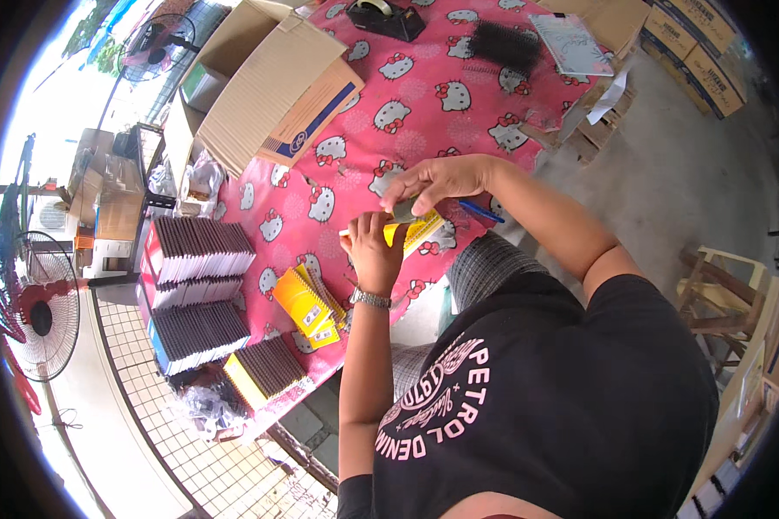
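Observation:
A yellow spiral notebook [424, 230] lies at the table's near edge, its wire-bound side toward me. My left hand [376, 246], with a wristwatch, has its fingers wrapped over the notebook's left end. Reaching over from the right, my right hand [446, 180] bends its fingers and thumb down onto the far side of the notebook. A small grey-green patch [404, 210] shows between that thumb and the fingers; I cannot tell what it is. A blue pen [481, 211] rests right of the notebook. More yellow notebooks [306, 303] lie fanned out left of my left wrist.
Stacks of spiral notebooks [201, 333] stand along the table's left side. An open cardboard box [273, 95] is on the far left of the pink patterned tablecloth [355, 186]. A tape dispenser [388, 19], black binding wires [504, 48] and a printed sheet [569, 43] lie farther back.

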Action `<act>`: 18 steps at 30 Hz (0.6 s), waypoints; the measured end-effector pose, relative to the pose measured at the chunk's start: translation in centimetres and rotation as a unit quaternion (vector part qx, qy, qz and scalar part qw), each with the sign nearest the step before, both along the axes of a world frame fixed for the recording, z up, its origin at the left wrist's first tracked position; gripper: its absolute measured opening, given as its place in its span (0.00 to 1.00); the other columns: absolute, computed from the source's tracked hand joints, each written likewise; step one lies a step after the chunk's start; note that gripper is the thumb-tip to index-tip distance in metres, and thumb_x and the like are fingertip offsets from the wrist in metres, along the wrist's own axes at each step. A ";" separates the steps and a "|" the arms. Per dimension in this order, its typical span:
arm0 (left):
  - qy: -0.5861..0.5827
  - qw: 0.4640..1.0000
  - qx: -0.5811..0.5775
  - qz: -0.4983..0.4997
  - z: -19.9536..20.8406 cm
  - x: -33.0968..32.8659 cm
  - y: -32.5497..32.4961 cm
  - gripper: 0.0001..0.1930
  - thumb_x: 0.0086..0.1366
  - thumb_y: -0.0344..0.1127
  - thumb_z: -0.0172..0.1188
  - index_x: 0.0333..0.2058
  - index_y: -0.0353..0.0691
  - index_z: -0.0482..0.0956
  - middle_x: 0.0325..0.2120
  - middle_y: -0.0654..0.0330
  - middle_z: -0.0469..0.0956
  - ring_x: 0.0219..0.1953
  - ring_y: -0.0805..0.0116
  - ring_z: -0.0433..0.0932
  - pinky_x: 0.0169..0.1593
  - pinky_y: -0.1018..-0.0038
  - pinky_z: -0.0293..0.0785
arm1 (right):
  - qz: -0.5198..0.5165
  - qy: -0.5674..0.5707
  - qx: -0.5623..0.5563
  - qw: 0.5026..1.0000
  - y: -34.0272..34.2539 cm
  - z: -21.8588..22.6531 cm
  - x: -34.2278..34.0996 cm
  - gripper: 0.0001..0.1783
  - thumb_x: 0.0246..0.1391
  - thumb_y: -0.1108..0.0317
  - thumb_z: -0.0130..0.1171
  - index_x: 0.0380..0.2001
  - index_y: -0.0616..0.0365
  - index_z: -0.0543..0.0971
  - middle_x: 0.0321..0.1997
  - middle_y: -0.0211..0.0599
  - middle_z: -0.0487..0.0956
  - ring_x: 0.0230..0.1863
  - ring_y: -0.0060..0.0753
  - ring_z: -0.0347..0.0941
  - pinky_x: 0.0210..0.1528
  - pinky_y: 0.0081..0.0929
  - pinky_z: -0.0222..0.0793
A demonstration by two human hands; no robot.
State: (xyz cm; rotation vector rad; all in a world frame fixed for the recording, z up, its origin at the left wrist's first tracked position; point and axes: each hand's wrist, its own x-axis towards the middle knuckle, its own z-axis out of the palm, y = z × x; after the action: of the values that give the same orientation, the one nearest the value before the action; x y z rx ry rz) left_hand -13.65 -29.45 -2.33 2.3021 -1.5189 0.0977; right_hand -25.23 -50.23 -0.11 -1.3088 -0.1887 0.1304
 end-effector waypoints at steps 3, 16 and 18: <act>0.004 0.999 -0.045 -0.030 0.3 0.1 0.2 0.17 0.55 0.43 0.70 0.39 0.43 0.77 0.39 0.59 0.77 0.46 0.55 0.72 0.50 0.56 0.64 | -0.054 0.043 -0.110 0.992 -0.5 0.1 0.1 0.23 0.56 0.69 0.62 0.55 0.57 0.77 0.55 0.33 0.77 0.57 0.27 0.72 0.62 0.29 0.64; 0.096 0.988 -0.122 -0.026 -0.5 3.9 1.6 0.14 0.54 0.30 0.67 0.40 0.39 0.76 0.40 0.53 0.75 0.46 0.50 0.73 0.51 0.58 0.69 | -0.060 0.070 -0.181 0.979 -1.0 -0.2 2.7 0.28 0.50 0.68 0.67 0.56 0.60 0.76 0.56 0.39 0.77 0.58 0.28 0.72 0.63 0.29 0.65; 0.096 0.990 -0.102 -0.017 -0.7 4.2 1.8 0.14 0.56 0.31 0.67 0.40 0.39 0.76 0.42 0.53 0.74 0.47 0.50 0.73 0.51 0.57 0.69 | -0.019 0.076 0.013 0.997 -0.9 -0.1 2.5 0.28 0.50 0.67 0.68 0.56 0.61 0.76 0.56 0.39 0.77 0.58 0.28 0.72 0.62 0.30 0.65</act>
State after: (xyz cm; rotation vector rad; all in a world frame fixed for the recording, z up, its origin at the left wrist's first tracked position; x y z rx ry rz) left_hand -9.47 -27.63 -3.01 2.0614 -1.3822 0.0217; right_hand -22.69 -51.09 -0.24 -1.2710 -0.0348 0.1936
